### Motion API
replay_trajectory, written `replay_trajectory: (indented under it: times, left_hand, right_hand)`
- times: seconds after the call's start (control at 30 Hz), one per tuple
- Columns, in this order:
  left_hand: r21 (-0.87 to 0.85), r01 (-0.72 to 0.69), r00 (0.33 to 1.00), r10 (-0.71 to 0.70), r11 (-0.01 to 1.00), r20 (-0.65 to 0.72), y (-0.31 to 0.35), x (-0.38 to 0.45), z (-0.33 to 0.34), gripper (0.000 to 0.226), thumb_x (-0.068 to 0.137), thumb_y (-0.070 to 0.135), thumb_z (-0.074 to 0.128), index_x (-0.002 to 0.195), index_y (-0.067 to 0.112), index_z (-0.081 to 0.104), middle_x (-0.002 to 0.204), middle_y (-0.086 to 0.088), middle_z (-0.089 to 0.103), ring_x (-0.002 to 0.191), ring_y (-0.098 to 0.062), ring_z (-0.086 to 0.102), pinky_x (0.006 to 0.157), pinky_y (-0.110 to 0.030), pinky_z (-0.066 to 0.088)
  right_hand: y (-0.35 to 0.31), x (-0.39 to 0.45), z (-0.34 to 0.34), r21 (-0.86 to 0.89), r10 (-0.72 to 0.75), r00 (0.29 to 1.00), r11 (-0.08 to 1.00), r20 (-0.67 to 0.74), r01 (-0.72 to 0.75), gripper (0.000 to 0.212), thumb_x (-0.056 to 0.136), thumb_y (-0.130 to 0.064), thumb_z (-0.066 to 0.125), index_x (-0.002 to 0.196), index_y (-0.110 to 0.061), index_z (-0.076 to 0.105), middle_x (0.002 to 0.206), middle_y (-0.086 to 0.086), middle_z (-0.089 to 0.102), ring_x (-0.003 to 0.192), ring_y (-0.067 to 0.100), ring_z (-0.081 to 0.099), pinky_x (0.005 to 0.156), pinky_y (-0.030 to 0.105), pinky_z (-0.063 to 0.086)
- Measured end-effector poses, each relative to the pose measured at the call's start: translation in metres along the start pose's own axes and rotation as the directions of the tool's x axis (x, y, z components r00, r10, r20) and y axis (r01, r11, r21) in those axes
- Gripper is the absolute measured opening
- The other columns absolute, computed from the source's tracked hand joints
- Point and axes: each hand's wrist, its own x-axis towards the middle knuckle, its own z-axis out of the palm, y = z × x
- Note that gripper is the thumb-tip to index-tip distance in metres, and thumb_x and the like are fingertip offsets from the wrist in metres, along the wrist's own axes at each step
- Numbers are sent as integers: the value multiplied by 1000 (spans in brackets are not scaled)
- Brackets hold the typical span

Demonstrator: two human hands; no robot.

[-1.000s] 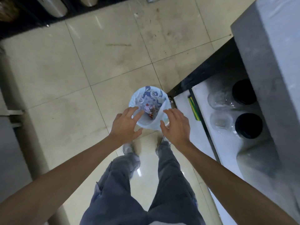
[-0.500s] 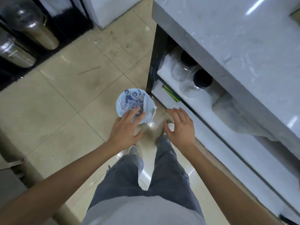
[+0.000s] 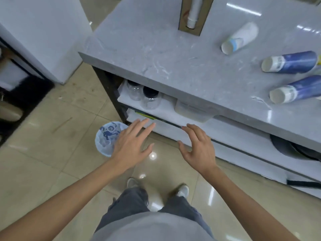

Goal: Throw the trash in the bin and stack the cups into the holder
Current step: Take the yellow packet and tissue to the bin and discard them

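Both hands hung empty over the tiled floor, palms down and fingers spread. The left hand overlapped the 3 o'clock edge of the bin, a small round bin lined with a pale bag bearing a blue print; whether it touched the rim could not be told. The right hand sat apart from the left, toward 3 o'clock, in front of the lower shelf.

Toward 12 o'clock from the hands stood the grey marble table. At its far edge, near 12 o'clock, was the cup holder, a brown open frame with a column of white cups inside. Toward 2 o'clock three cups lay on their sides on the tabletop: a white cup, then a blue cup, then a second blue cup nearest the table's front edge. Under the tabletop, two clear jars with dark lids stood on the upper shelf.
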Motion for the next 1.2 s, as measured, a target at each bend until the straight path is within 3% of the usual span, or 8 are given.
replay_trajectory:
  times: [0.2,0.37,0.5,0.73,0.97,1.1,1.2]
  left_hand:
    - [33,-113,993,114,993,-14,87,53,7,62,94,46,49,153,29,37,158,2,38,146,-24,34,104,-49,47]
    - [23,-215,975,216,976,-45,164,101,14,63,95,47,46,155,32,33,159,4,36,149,-21,31,111,-45,40]
    - [-4,-291,953,289,957,-93,220,142,17,60,95,44,51,152,29,39,155,5,41,148,-20,32,110,-45,43]
    - [9,-428,899,427,904,-101,295,205,14,56,93,40,54,147,27,48,152,5,47,146,-20,37,107,-39,41]
    - [-19,-538,837,532,842,-133,339,290,7,52,89,34,59,140,23,55,143,1,54,136,-23,48,100,-42,49]
    - [-72,-570,820,561,818,-118,361,349,10,55,89,38,55,142,25,54,142,3,54,134,-22,49,100,-44,49]
    - [-150,-577,817,568,803,-104,380,394,16,55,87,36,57,140,25,56,141,4,55,132,-22,50,99,-43,50]
  right_hand:
    - [59,-16,-71,84,62,985,995,-160,-49,44,96,-40,65,135,-21,57,137,-2,60,123,20,59,98,37,51]
    - [120,-24,-131,89,80,962,994,-261,-58,46,96,-39,66,137,-22,55,141,-4,57,130,18,56,99,34,51]
    - [172,-25,-178,75,75,939,996,-335,-52,46,96,-37,65,137,-20,54,140,-2,57,130,18,53,105,30,45]
    - [233,-16,-241,92,156,887,987,-436,-128,46,95,-34,66,137,-21,52,136,-4,60,126,16,54,100,29,46]
    - [286,4,-289,169,246,832,968,-498,-186,43,95,-26,67,135,-23,52,131,-8,60,116,8,55,89,7,35]
    - [324,20,-315,175,289,807,957,-515,-232,39,95,-24,66,132,-25,55,129,-8,62,107,5,54,84,8,38]
    - [354,28,-337,180,354,788,935,-504,-305,38,97,-25,64,133,-26,54,130,-13,59,117,12,56,89,23,42]
